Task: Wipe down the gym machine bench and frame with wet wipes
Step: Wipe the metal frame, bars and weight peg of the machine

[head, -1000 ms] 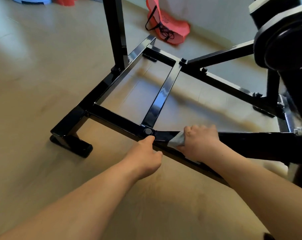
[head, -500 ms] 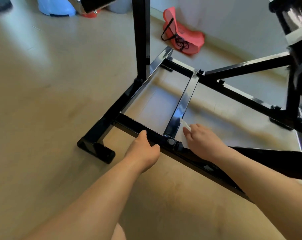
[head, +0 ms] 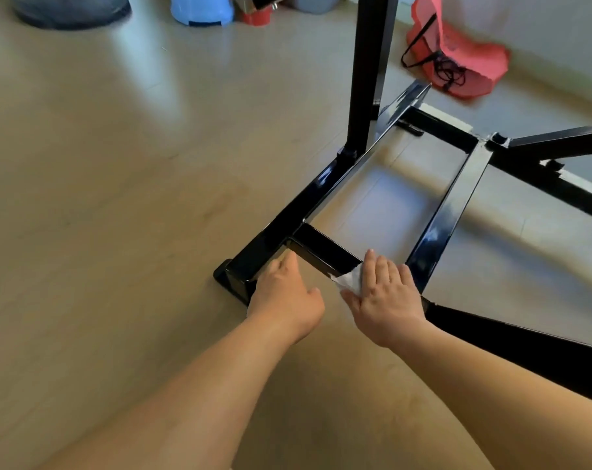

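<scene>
On a pale wood-look floor (head: pixel 118 198), a glossy black steel gym machine frame (head: pixel 325 184) spreads its base rails, with one upright post (head: pixel 369 69) rising from the left-hand side rail and running out of the top of the picture. Both of a person's bare forearms reach in from the bottom edge toward the frame's near cross rail (head: pixel 321 247). The right hand (head: pixel 386 298) lies palm-down with fingers spread flat, pressing a crumpled white wet wipe (head: pixel 350 279) onto that rail just left of where the centre bar (head: pixel 453 205) meets it; part of the wipe pokes out beside the index finger. The left hand (head: pixel 286 293), fingers loosely curled and holding nothing, rests at the near left corner of the frame, beside the foot (head: pixel 231 284). A red fabric bag (head: pixel 457 59) slumps against the far wall, and a blue plastic stool (head: pixel 203 10) stands at the top edge.
</scene>
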Action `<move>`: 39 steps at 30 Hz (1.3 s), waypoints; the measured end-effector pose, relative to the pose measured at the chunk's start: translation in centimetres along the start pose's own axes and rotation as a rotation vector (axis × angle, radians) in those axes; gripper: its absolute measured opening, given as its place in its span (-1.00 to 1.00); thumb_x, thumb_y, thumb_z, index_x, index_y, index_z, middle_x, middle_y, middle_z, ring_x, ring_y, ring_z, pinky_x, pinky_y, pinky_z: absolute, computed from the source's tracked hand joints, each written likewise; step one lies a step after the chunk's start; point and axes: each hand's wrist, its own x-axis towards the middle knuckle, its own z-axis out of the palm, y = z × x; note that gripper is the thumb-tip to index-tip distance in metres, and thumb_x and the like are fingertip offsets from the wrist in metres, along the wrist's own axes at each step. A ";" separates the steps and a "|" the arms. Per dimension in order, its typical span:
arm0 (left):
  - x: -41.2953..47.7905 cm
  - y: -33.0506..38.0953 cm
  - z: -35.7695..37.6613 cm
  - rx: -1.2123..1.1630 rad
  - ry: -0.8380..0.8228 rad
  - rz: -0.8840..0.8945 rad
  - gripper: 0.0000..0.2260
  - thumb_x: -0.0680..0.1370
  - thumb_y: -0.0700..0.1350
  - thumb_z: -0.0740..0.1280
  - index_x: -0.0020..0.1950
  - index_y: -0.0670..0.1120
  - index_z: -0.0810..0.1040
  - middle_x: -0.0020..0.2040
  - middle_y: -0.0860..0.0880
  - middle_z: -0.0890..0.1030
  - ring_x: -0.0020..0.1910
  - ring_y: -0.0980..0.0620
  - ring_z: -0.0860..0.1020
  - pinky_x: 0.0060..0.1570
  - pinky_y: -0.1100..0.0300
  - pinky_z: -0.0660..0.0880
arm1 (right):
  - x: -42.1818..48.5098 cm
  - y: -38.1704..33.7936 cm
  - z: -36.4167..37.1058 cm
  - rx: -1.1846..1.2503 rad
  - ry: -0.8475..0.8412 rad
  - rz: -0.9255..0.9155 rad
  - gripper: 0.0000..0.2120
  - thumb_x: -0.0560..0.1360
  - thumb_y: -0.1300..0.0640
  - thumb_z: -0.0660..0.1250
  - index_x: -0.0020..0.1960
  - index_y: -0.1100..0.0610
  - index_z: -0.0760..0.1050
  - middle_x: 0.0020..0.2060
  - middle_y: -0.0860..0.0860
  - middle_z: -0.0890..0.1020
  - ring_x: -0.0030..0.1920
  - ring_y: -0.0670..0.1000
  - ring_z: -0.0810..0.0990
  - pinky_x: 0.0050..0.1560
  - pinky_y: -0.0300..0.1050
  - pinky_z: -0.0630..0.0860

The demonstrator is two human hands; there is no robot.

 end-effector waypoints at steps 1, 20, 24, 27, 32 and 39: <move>0.4 -0.3 -0.1 0.032 0.013 0.014 -0.35 0.66 0.01 0.24 0.67 -0.03 0.00 0.66 -0.03 0.08 0.63 -0.09 0.08 0.52 -0.03 0.21 | 0.8 -0.3 0.0 0.014 0.024 -0.013 -0.17 0.63 -0.36 -0.25 0.65 0.21 -0.27 0.63 0.19 0.12 0.63 0.21 0.08 0.63 0.17 -0.08; 11.1 -7.0 -2.9 0.263 0.194 0.074 -0.59 0.53 0.34 0.28 0.01 0.06 0.23 -0.07 0.01 0.49 -0.06 -0.12 0.55 -0.18 0.07 0.34 | 12.8 -10.0 -3.5 0.261 0.118 -0.160 -0.30 0.67 -0.27 -0.33 0.64 0.11 -0.35 0.62 0.07 -0.36 0.59 0.05 -0.46 0.60 0.05 -0.38; 11.5 -7.5 -3.3 0.186 0.115 0.106 -0.59 0.52 0.35 0.30 0.10 0.07 0.32 -0.01 0.04 0.53 -0.02 -0.07 0.56 -0.16 0.08 0.39 | 12.1 -8.8 -3.7 0.250 0.064 -0.213 -0.27 0.64 -0.33 -0.35 0.62 0.10 -0.42 0.59 0.04 -0.44 0.56 0.00 -0.51 0.60 0.02 -0.38; 11.6 -8.0 -3.2 0.176 0.090 0.126 -0.51 0.54 0.37 0.27 0.28 0.07 0.36 0.15 -0.01 0.57 0.14 -0.10 0.57 -0.03 0.05 0.46 | 9.6 -6.5 -2.8 0.224 0.011 -0.200 -0.23 0.60 -0.39 -0.37 0.61 0.07 -0.45 0.59 0.04 -0.43 0.58 0.01 -0.46 0.62 0.03 -0.32; 11.4 -8.0 -3.5 0.124 0.061 0.124 -0.34 0.56 0.37 0.24 0.54 0.04 0.25 0.40 -0.02 0.51 0.35 -0.10 0.50 0.23 0.00 0.48 | 4.4 -1.3 -1.0 0.027 -0.099 -0.066 -0.18 0.56 -0.41 -0.43 0.65 0.08 -0.34 0.67 0.09 -0.12 0.66 0.08 -0.18 0.60 0.18 -0.36; 12.4 -8.2 -3.1 0.027 0.066 0.088 -0.41 0.61 0.40 0.05 0.52 0.08 0.32 0.36 -0.02 0.56 0.31 -0.12 0.53 0.21 -0.04 0.51 | 4.9 -3.0 -1.5 0.156 -0.105 0.011 -0.17 0.58 -0.43 -0.36 0.59 0.10 -0.50 0.64 0.13 -0.28 0.64 0.11 -0.30 0.63 0.14 -0.28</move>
